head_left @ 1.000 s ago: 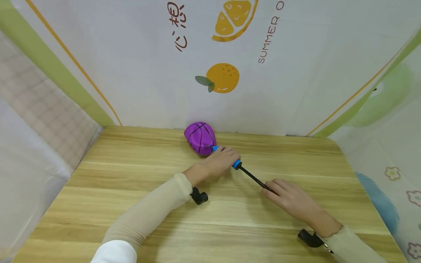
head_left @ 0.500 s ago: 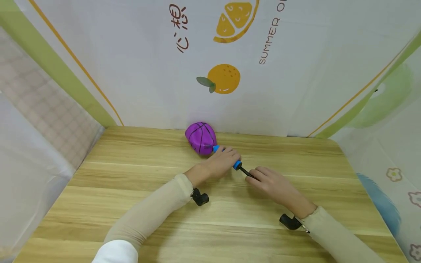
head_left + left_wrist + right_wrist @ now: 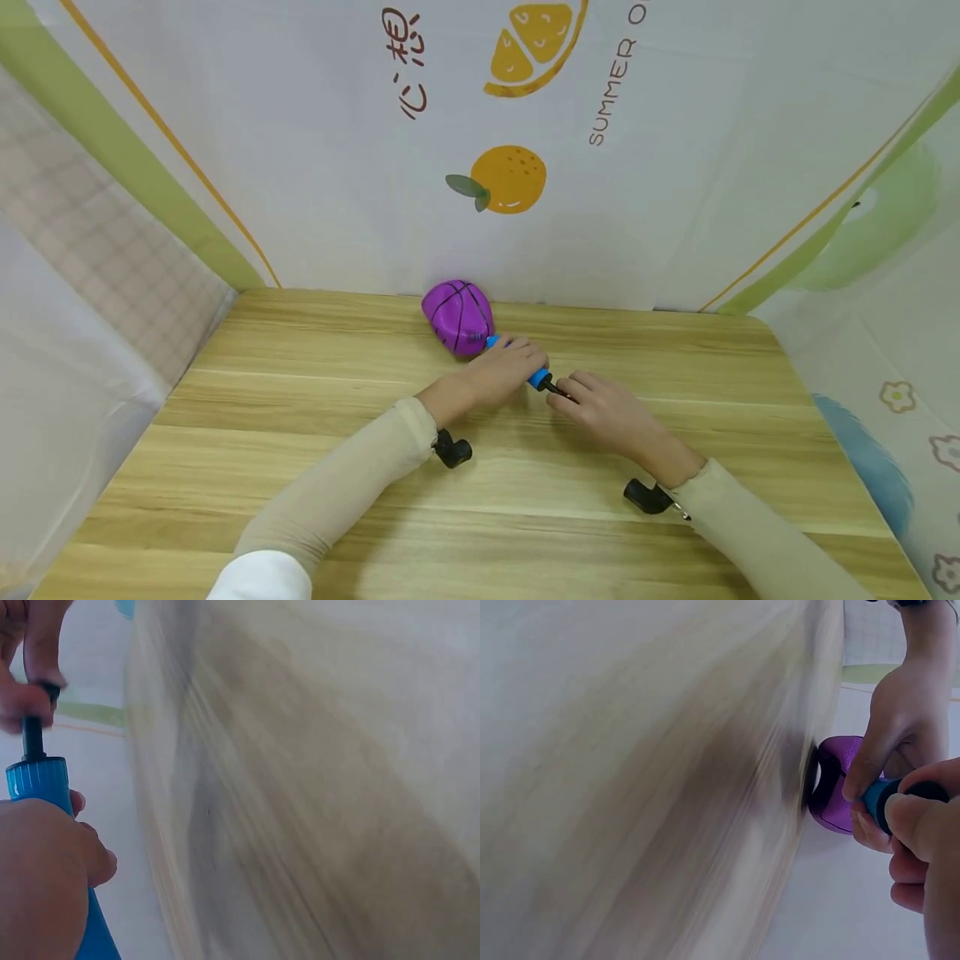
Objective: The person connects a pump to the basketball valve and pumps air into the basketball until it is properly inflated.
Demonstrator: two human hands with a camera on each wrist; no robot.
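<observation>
Cloth point(image 3: 645, 233): white, fruit-printed, hanging behind the table point(image 3: 375, 542).
Table: pale, wood-grained.
Purple ball point(image 3: 457, 317): lying near the table's far edge, black-lined, caved in on one side.
Left hand point(image 3: 497, 372): wrapped around the blue pump point(image 3: 538, 378).
Right hand point(image 3: 603, 412): holding the black handle point(image 3: 931, 790).
Blue pump: slanting from the purple ball's near side toward the right hand.
Black rod point(image 3: 33, 739): bare for a short stretch.

A wood-grained table point(image 3: 525, 517) is being backed at the far edge by a white cloth point(image 3: 337, 208), on which a printed orange point(image 3: 510, 179), a fruit slice point(image 3: 542, 33) and lettering point(image 3: 613, 90) are being shown. At left, a checked panel point(image 3: 112, 242) is being bordered by a green stripe point(image 3: 127, 158); at right, flowers point(image 3: 896, 396) are being displayed.
</observation>
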